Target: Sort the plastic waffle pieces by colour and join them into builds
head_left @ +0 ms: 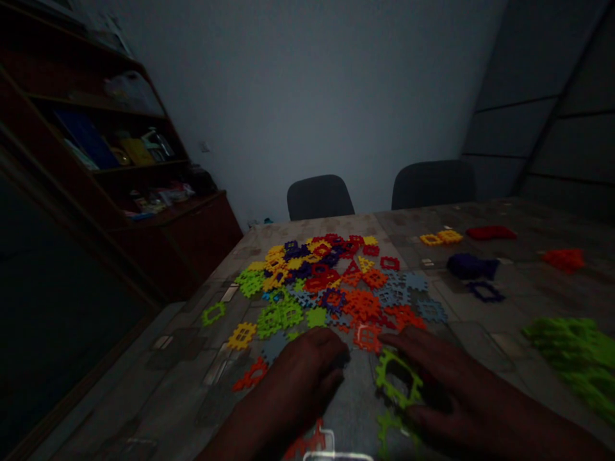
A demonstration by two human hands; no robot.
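Note:
A heap of flat, toothed plastic puzzle tiles [327,282] in yellow, green, orange, red, purple and blue lies spread on the table [192,384]. My left hand [307,374] rests knuckles-up at the near edge of the heap, fingers curled under; what they hold, if anything, is hidden. My right hand [442,384] lies beside it, fingers around a green square tile [398,379] that it touches at the thumb and forefinger. Another green tile [389,429] and a red tile [307,443] lie just below the hands.
Sorted piles sit to the right: green [576,349], orange-red [563,258], red [490,233], purple [468,265], yellow [441,237]. Two dark chairs [319,197] stand behind the table. A wooden shelf unit [120,166] fills the left wall. The room is dim.

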